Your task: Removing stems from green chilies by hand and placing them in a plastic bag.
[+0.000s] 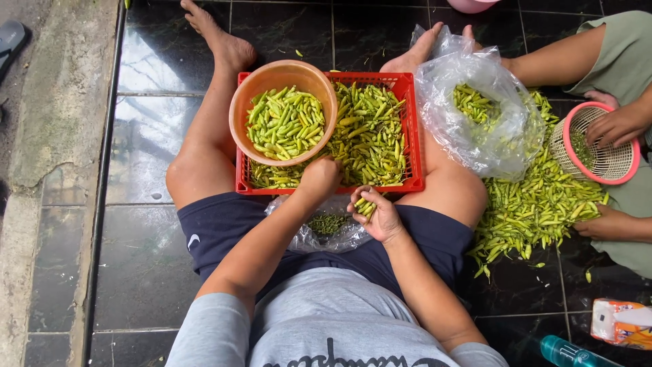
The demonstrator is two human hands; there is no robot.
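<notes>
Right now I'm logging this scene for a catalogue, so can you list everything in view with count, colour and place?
red crate: one, red, between the person's legs, full of green chillies
orange bowl: one, orange, on the crate's left part, holding chillies
large plastic bag: one, clear, right of the crate, chillies inside
small plastic bag: one, clear, on the lap, holding green stems
chilli pile: one, green, on the dark floor tiles at right
small basket: one, pink-rimmed, far right, a co-worker's hand in it
teal bottle: one, bottom right
orange packet: one, bottom right
left hand: closed, at the crate's near edge
right hand: holding several chillies
</notes>
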